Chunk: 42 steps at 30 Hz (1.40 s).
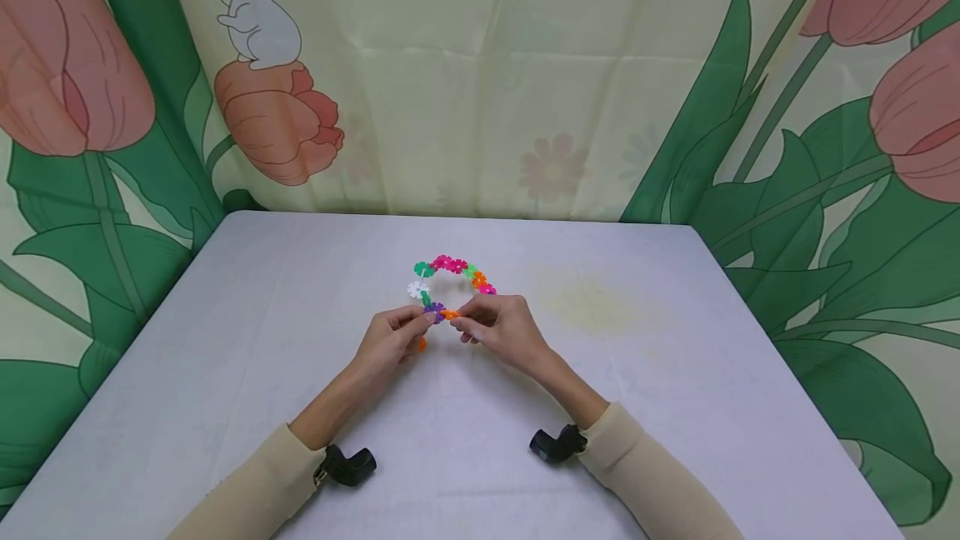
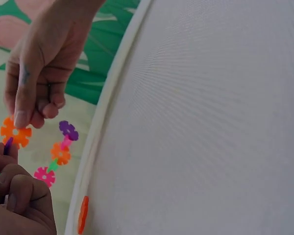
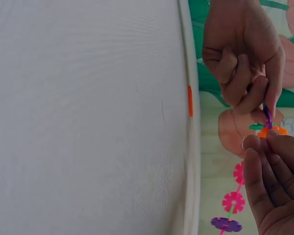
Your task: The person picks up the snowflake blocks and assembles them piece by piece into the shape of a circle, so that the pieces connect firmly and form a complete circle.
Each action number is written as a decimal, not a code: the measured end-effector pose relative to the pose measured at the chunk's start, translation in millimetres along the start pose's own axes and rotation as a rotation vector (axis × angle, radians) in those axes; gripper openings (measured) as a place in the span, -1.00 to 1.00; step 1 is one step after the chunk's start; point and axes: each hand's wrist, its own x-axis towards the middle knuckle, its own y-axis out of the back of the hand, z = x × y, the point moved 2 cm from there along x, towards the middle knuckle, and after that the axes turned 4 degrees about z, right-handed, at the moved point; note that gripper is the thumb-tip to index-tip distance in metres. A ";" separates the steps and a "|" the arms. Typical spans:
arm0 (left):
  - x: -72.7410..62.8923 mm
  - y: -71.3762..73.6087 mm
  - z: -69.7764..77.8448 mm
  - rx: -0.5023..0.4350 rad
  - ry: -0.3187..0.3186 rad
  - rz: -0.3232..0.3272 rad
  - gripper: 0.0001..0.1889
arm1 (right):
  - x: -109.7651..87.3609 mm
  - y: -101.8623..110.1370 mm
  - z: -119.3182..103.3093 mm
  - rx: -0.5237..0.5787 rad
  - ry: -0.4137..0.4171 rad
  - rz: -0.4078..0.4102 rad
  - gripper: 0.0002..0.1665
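Observation:
My left hand [image 1: 392, 338] pinches a purple snowflake disc [image 2: 8, 145], seen edge-on in the left wrist view, at one end of a chain of linked discs. An orange snowflake disc [image 2: 14, 133] is between the thumb and fingers of my right hand [image 1: 508, 330]. The two discs meet edge to edge between the fingertips, at right angles in the left wrist view. From there the chain [image 1: 444, 262] curves up and round in a loop of pink, green, orange and white discs. Part of it is hidden behind the right hand.
A loose orange disc [image 1: 422, 346] lies on the white-covered table [image 1: 637, 423], close to the left hand. Black wrist cameras [image 1: 348, 467] sit at both sleeve cuffs. Behind the table hangs a cloth backdrop [image 1: 450, 107] printed with tulips and a white animal.

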 end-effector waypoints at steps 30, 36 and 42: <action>-0.2 3.1 3.5 -0.169 0.000 0.019 -0.84 | 15.8 -54.1 8.2 -0.361 -0.070 -0.289 -0.60; -1.0 3.1 3.6 -0.148 -0.011 0.015 -0.81 | 14.2 -48.2 8.8 -0.266 -0.158 -0.257 -0.75; 1.4 3.1 1.9 -0.191 -0.002 0.011 -0.81 | 8.1 -34.0 9.7 -0.211 -0.205 -0.294 -0.88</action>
